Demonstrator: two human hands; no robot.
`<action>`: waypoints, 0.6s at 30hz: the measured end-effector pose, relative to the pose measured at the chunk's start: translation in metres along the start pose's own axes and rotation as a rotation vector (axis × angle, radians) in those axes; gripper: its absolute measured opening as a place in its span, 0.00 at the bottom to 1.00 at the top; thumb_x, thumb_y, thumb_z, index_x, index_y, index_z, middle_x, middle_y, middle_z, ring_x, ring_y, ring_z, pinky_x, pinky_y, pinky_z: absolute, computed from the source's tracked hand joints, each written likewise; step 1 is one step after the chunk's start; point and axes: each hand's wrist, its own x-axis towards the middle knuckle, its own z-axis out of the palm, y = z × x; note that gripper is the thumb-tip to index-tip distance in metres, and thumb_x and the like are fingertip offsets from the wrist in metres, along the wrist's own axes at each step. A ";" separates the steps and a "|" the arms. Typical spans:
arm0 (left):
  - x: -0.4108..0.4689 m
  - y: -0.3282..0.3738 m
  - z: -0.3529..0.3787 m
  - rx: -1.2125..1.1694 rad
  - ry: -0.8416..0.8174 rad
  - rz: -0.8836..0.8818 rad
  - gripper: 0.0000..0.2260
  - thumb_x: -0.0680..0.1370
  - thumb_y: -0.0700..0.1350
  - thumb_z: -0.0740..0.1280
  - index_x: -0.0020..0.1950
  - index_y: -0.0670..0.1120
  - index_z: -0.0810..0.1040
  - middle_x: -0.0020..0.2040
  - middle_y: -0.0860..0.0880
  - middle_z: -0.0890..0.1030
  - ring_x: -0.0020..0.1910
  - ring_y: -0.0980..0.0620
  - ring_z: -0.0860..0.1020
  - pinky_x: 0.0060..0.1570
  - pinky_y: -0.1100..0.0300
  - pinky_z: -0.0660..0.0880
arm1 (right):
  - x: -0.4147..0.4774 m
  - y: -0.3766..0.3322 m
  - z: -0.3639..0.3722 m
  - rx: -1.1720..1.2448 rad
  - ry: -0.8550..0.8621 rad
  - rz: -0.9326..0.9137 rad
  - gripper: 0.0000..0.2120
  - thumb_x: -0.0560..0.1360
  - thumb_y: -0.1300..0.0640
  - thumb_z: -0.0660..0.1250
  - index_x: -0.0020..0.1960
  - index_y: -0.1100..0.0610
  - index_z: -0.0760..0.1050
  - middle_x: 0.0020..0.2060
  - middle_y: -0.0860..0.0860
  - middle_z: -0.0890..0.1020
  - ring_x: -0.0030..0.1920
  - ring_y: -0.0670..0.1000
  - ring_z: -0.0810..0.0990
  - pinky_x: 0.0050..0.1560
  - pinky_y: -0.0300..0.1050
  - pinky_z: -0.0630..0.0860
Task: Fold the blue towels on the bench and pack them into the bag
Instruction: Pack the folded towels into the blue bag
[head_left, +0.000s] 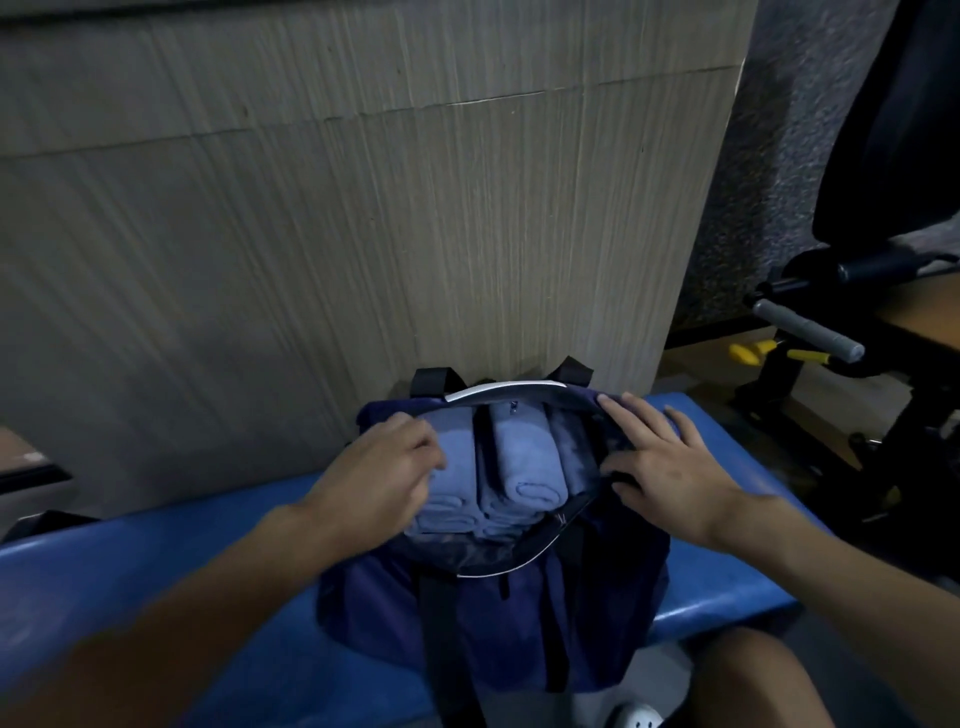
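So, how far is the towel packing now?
Done: several rolled blue towels already lie inside the bag. In hand: the left hand grips one while the right hand rests on the rim. Left: no loose towel shows on the bench; only closing seems left.

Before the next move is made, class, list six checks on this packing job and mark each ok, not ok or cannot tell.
1. Blue towels inside the navy bag: ok.
2. Towels rolled, not loose: ok.
3. Bag mouth open: ok.
4. Right hand flat on the bag's right rim, steadying it: ok.
5. Left hand gripping a towel: cannot tell; fingers curl over the left one.
6. Blue bench free of leftover towels: cannot tell; partly out of view.
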 end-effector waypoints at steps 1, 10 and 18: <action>-0.009 -0.004 -0.007 0.054 -0.005 0.019 0.12 0.74 0.44 0.58 0.44 0.45 0.82 0.48 0.48 0.77 0.46 0.46 0.76 0.42 0.49 0.75 | 0.000 0.000 0.002 -0.009 0.012 -0.001 0.09 0.78 0.47 0.60 0.55 0.43 0.76 0.79 0.48 0.42 0.76 0.50 0.34 0.74 0.57 0.43; -0.044 -0.031 -0.011 0.280 -0.149 -0.037 0.08 0.69 0.59 0.71 0.41 0.56 0.83 0.79 0.40 0.58 0.75 0.41 0.62 0.61 0.42 0.69 | 0.003 0.002 0.001 0.084 0.085 0.035 0.07 0.80 0.51 0.58 0.52 0.50 0.74 0.76 0.51 0.59 0.77 0.52 0.50 0.73 0.56 0.50; -0.047 -0.049 -0.004 0.203 -0.167 0.005 0.17 0.73 0.66 0.57 0.46 0.60 0.82 0.80 0.43 0.56 0.78 0.46 0.54 0.65 0.44 0.65 | 0.006 0.004 -0.013 0.213 0.107 0.069 0.05 0.80 0.54 0.56 0.49 0.49 0.70 0.66 0.47 0.68 0.69 0.48 0.65 0.71 0.51 0.52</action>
